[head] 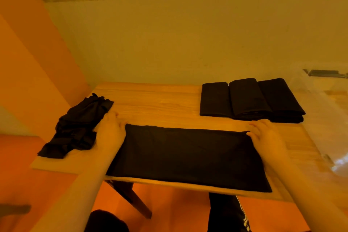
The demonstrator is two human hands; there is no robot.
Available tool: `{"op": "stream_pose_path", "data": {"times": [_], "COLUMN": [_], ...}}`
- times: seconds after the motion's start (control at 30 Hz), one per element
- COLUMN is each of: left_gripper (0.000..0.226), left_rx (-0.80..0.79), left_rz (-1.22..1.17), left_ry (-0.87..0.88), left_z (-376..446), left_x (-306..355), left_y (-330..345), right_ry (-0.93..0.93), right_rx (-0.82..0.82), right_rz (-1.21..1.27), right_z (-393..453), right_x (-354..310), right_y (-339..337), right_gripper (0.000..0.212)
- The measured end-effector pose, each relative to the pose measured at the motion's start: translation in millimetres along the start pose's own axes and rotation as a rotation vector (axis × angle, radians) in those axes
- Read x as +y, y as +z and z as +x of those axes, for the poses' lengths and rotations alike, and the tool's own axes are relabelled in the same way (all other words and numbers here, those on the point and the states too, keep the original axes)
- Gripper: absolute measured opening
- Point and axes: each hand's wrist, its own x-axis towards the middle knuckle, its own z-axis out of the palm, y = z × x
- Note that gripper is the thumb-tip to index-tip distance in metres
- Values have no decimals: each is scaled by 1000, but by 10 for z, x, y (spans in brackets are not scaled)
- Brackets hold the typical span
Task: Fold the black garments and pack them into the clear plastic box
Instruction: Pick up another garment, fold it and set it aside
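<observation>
A wide black garment [188, 154], folded into a flat rectangle, lies along the near edge of the light wooden surface [160, 103]. The left hand [111, 132] sits at the garment's far left corner, fingers curled at the cloth edge, though whether that grip truly pinches the fabric cannot be told. The right hand [267, 135] sits at the far right corner, its grip pinching the edge. Left of the garment, a crumpled heap of black clothes [75, 130]. Beyond its right end, three folded black garments [248, 100] sit side by side, touching. Right of those, the clear plastic box [327, 100], faint and blurred.
</observation>
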Motion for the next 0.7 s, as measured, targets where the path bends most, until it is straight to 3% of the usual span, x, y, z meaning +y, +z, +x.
{"op": "stream_pose_path", "data": {"times": [0.07, 0.17, 0.23, 0.33, 0.6, 0.7], "left_gripper": [37, 63, 78, 72, 63, 61], "left_rx": [29, -261, -413, -472, -499, -602], "left_rz": [49, 102, 277, 335, 364, 417], "left_ry": [120, 272, 218, 103, 294, 386], "left_z": [-223, -779, -928, -739, -200, 106], "left_x": [242, 622, 594, 385, 400, 452], "left_y": [-65, 64, 243, 336, 474, 456], "right_ry": [-216, -484, -610, -571, -388, -405], "right_rx": [72, -158, -316, -372, -327, -374], "right_rz": [-50, -52, -169, -223, -276, -271], "right_z": [-89, -303, -299, -154, -372, -627], "right_x": [-160, -541, -590, -341, -46, -3], "right_y": [-62, 15, 177, 281, 139, 103], "right_gripper": [39, 51, 69, 98, 110, 116]}}
